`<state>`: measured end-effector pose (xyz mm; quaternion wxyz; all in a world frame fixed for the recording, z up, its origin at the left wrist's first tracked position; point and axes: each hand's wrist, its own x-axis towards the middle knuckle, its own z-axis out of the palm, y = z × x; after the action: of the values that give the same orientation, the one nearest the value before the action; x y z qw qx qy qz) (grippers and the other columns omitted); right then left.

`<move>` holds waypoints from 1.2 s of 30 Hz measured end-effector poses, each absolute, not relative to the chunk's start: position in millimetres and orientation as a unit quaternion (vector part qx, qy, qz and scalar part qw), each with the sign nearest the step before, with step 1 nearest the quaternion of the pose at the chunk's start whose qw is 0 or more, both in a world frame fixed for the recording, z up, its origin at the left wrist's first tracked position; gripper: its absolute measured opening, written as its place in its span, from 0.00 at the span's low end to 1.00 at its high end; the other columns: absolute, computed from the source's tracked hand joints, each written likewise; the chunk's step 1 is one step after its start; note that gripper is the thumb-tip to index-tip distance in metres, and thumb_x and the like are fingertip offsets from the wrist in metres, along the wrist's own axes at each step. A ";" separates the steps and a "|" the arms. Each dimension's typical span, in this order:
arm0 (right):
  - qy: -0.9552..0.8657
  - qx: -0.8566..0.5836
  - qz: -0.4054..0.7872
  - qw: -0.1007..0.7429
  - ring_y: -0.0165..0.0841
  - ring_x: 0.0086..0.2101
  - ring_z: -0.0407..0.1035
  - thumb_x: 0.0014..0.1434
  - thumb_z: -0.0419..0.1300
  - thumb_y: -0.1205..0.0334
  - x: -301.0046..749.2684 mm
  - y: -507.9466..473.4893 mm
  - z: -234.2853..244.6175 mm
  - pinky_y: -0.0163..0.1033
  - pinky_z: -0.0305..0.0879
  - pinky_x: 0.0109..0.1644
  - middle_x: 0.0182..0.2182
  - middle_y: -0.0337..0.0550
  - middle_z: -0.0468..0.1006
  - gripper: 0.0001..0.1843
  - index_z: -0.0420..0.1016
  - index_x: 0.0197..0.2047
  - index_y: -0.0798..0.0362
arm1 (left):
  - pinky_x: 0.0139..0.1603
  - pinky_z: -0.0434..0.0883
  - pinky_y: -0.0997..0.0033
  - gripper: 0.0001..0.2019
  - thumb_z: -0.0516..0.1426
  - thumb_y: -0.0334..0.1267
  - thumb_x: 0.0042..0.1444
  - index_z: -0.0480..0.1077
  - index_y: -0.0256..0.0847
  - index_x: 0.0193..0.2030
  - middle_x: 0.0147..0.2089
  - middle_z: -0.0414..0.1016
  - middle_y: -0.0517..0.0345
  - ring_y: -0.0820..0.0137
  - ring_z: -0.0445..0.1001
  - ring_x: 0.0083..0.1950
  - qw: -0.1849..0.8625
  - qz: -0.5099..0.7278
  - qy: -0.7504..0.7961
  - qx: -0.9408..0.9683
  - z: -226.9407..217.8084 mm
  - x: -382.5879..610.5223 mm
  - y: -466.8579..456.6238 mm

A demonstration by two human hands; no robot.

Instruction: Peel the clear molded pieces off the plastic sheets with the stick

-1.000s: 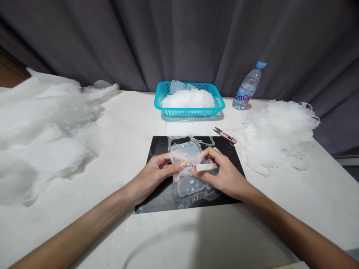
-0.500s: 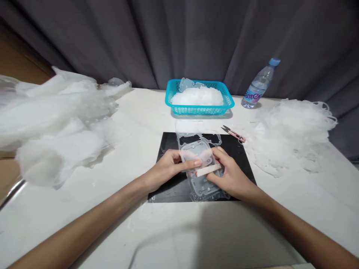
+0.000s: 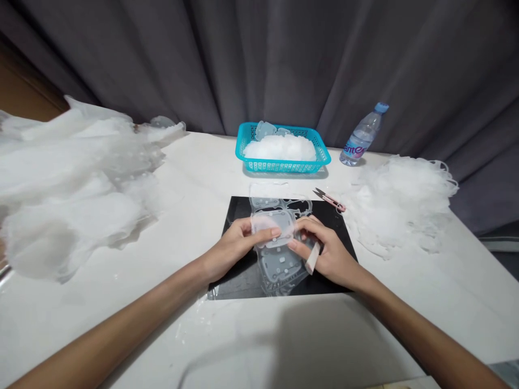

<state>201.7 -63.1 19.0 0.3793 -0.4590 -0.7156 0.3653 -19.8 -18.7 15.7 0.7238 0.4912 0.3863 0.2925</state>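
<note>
From where I stand, the translucent plastic sheet [image 3: 279, 262], with its moulded rounded shapes, lies over the black mat [image 3: 235, 283], its far end reaching past the mat's far edge. The left hand [image 3: 239, 243] pinches the sheet's left side, thumb on top, fingers showing through from beneath. The right hand [image 3: 332, 251] closes narrowly on the opposite edge, and a pale flat strip [image 3: 313, 258] juts out by its thumb; I cannot tell how that is held. At the mat's far right corner lie pink-handled thread snips [image 3: 330, 201], hard by a heap of clear offcuts [image 3: 401, 205] right of the mat. Beyond the mat sits a turquoise basket [image 3: 284, 166] of whitish plastic pieces [image 3: 281, 147], with a water bottle [image 3: 360, 140] to its right. Left of the mat, a big cloudy pile of plastic sheets [image 3: 81, 183] crowds the white table [image 3: 203, 173].
</note>
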 end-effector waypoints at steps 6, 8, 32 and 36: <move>-0.691 -0.441 0.432 0.376 0.34 0.38 0.67 0.68 0.62 0.56 208.9 -61.9 16.6 0.40 0.66 0.44 0.36 0.41 0.69 0.08 0.78 0.42 0.50 | 0.47 0.72 0.70 0.15 0.71 0.48 0.55 0.83 0.37 0.40 0.40 0.84 0.53 0.67 0.78 0.40 0.693 0.285 0.393 0.533 14.6 -22.2 -20.4; -0.680 -0.447 0.447 0.371 0.33 0.37 0.67 0.68 0.62 0.55 211.3 -61.8 15.7 0.40 0.66 0.43 0.37 0.40 0.68 0.08 0.79 0.44 0.50 | 0.47 0.72 0.71 0.14 0.70 0.48 0.57 0.83 0.38 0.40 0.41 0.84 0.55 0.67 0.78 0.42 0.683 0.286 0.391 0.546 14.7 -22.6 -20.9; -0.740 -0.455 0.373 0.327 0.36 0.40 0.68 0.65 0.61 0.66 221.1 -51.7 18.8 0.41 0.64 0.45 0.40 0.42 0.78 0.06 0.77 0.45 0.49 | 0.53 0.76 0.64 0.15 0.72 0.46 0.53 0.84 0.39 0.44 0.45 0.86 0.52 0.61 0.82 0.45 0.690 0.232 0.388 0.564 25.6 -22.2 -18.7; -0.718 -0.439 0.415 0.345 0.36 0.40 0.68 0.67 0.63 0.60 220.5 -52.0 24.1 0.42 0.64 0.45 0.41 0.42 0.80 0.07 0.79 0.47 0.49 | 0.53 0.75 0.66 0.15 0.67 0.50 0.60 0.83 0.39 0.43 0.45 0.86 0.52 0.62 0.81 0.46 0.668 0.252 0.394 0.579 23.3 -24.2 -17.0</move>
<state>220.5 -52.0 24.1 0.3447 -0.4390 -0.7182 0.4155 -24.2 -17.0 23.3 0.6682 0.5787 0.3940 0.2516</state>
